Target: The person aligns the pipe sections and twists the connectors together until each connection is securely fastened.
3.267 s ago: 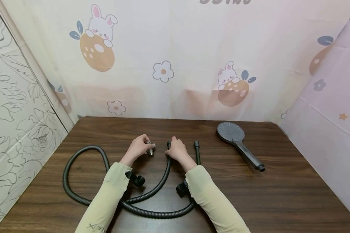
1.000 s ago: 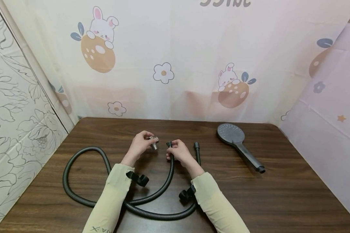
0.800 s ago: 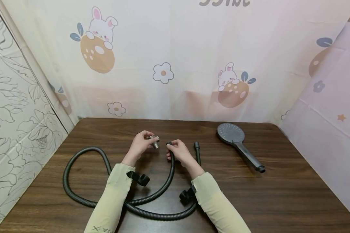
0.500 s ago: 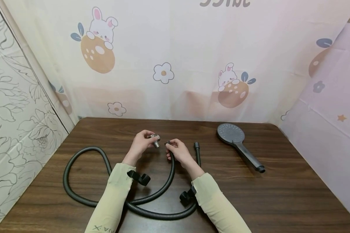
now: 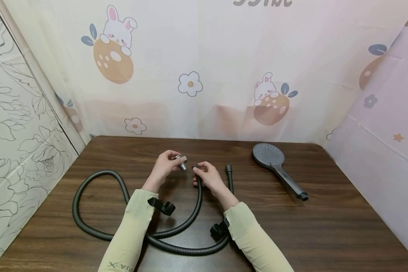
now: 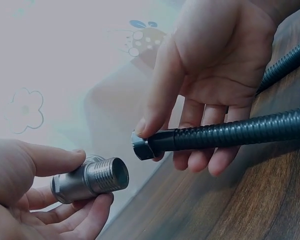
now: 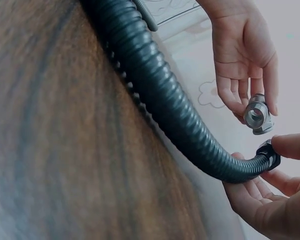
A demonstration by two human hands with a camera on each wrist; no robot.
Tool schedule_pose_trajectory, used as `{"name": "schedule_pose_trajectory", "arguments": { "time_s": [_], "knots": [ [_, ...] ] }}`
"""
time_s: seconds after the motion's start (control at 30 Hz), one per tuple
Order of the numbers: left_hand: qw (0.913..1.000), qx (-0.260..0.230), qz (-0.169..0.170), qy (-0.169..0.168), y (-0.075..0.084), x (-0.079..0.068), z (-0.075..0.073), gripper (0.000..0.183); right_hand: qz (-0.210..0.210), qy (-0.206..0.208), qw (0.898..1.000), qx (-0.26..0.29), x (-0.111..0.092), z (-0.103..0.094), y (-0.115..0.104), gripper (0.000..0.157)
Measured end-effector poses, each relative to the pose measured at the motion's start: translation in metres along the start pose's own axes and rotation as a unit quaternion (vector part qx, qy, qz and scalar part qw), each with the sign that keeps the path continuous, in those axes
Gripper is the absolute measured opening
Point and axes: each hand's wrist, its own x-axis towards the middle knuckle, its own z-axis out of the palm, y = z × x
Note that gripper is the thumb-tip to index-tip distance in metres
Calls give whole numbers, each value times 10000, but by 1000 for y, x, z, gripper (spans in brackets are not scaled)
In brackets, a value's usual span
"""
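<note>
In the head view my left hand holds a small silver metal pipe fitting between thumb and fingers. Its threaded end points toward the hose in the left wrist view. My right hand pinches the black hex nut at one end of a ribbed black shower hose. Thumb and index finger sit on the nut; the other fingers lie under the hose. A small gap separates nut and threads. The hose's other end rests on the table just right of my right hand.
A grey shower head lies at the right of the brown wooden table, its handle toward me. The hose loops left and crosses itself under my left forearm. A printed curtain hangs behind the table.
My left hand has lifted the fitting and turned it, bringing it right toward the hose end. My right hand has tilted the nut end toward the fitting. The shower head stays in place.
</note>
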Motion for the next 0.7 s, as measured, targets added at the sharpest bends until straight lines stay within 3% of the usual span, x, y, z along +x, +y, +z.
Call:
{"name": "schedule_pose_trajectory", "arguments": {
  "time_s": [0.2,0.7],
  "knots": [
    [10000,-82,1,-8,-14,12,-2,37,-5,57,9997,226,0,3,0,27],
    [9999,-89,64,72,-13,11,-1,35,-321,9,9993,-181,-2,5,-1,25]
  ]
}}
